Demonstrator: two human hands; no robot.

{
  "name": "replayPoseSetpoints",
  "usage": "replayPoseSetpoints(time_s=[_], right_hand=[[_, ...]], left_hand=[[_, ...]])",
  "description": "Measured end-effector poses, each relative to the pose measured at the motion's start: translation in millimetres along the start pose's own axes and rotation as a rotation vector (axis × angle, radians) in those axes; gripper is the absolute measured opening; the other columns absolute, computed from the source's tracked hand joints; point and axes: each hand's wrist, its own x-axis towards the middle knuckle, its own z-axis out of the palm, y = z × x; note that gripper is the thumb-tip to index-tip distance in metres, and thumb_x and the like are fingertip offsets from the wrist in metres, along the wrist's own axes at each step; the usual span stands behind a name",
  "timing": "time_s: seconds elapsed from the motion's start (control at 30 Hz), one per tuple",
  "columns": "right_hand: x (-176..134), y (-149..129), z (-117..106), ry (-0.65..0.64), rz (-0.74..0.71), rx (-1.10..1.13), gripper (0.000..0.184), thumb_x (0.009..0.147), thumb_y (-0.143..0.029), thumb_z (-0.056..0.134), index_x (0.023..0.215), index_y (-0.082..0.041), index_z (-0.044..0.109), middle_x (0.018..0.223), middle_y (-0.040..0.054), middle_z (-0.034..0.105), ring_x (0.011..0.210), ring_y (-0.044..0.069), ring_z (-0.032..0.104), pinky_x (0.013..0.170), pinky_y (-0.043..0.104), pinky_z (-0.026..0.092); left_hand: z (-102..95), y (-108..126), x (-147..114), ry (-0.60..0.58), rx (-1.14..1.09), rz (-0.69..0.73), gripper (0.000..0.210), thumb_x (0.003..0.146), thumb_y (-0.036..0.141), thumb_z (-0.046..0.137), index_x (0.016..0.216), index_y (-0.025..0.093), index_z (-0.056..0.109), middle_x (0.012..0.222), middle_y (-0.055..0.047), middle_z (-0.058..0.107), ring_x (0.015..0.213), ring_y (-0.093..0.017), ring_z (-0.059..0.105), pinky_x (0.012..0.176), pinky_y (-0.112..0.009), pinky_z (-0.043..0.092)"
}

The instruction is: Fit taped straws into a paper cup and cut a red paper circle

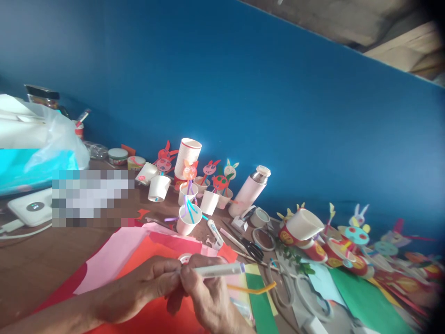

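From where I am standing, I am seeing two bare hands working close together above the sheets of coloured paper. The right hand (212, 294) is clamping on a white pen (220, 270), which is lying almost level across this hand, and its violet end is pointing away to the right. The left hand (149, 280) is bending its fingers, and its fingertips are meeting those of the right hand; I cannot tell if they are gripping something, because the fingers are hiding it. A small round thing (185, 258) in white and red is showing just above the fingertips. A yellow straw (253, 290) is sticking out from behind the right hand. Under the hands, red paper (170, 317) is lying, and pink paper (107, 264) is lying beside it. Farther back, a white cup (187, 228) is standing with blue and purple strips inside, and behind it several paper rabbit faces (210, 169) are rising from other cups. A tall stack of cups (189, 155) is standing behind these, near the blue wall (222, 83). A pale pink flask (248, 192) is leaning in my view to the right of them, and black scissors (253, 250) are lying in front of it. On the far right, green paper (368, 297) is lying before more decorated cups.
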Motion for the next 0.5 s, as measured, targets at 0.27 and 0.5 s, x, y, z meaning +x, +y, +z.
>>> replayPoseSetpoints(time_s=[0.27, 0.5], right_hand=[[15.7, -27.9, -47.7, 0.620, -0.234, 0.400, 0.032, 0.079, -0.036, 0.044, 0.051, -0.023, 0.037, 0.041, -0.0063, 0.041, 0.038, 0.010, 0.038, 0.047, 0.025, 0.037], [25.1, -6.8, -50.5, 0.518, -0.154, 0.418, 0.033, 0.079, -0.037, 0.052, 0.052, -0.019, 0.050, 0.047, -0.0043, 0.049, 0.043, 0.010, 0.043, 0.045, 0.023, 0.035]], left_hand=[[-3.2, 1.1, -2.0, 0.045, 0.055, 0.083, 0.043, 0.093, 0.044, 0.032, 0.081, 0.016, 0.062, 0.081, -0.006, 0.061, 0.077, -0.018, 0.054, 0.076, -0.030, 0.041], [-48.1, -6.4, 6.7, 0.549, 0.380, 0.050, 0.031, 0.083, 0.045, 0.045, 0.083, 0.022, 0.066, 0.076, 0.001, 0.058, 0.065, -0.014, 0.049, 0.063, -0.024, 0.039]])
